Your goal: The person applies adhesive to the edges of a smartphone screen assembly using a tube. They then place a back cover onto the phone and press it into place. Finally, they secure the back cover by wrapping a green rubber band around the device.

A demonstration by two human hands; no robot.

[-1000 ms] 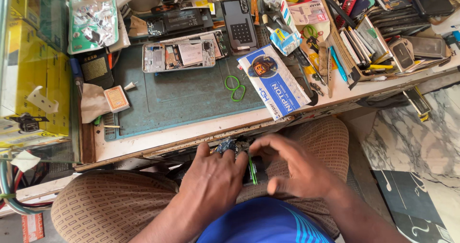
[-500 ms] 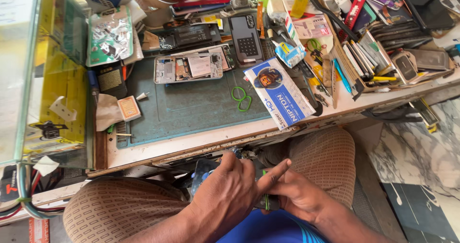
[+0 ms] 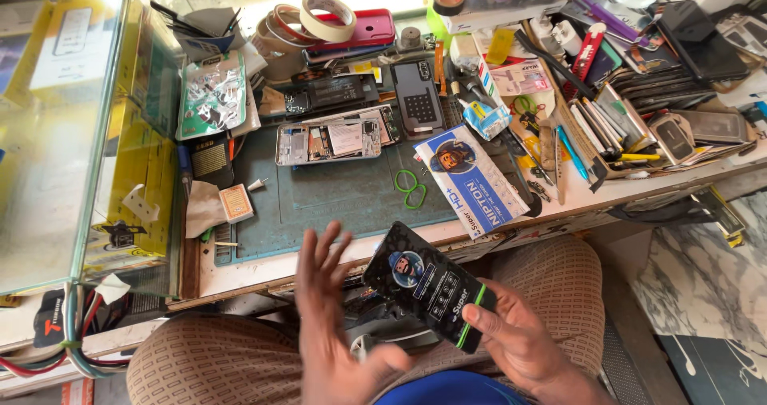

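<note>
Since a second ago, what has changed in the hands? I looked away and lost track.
The right hand has lifted a black packet up from the lap and now holds it by its lower edge. The left hand has let go of the small things both hands were working on and is open, fingers spread, beside the packet. The blue-and-white packet and the opened phone on the green mat stayed put.

Right hand grips a black packet by its lower end, just below the green mat. Left hand is spread open beside the packet. On the mat lie an opened phone and a white-blue packet.
</note>
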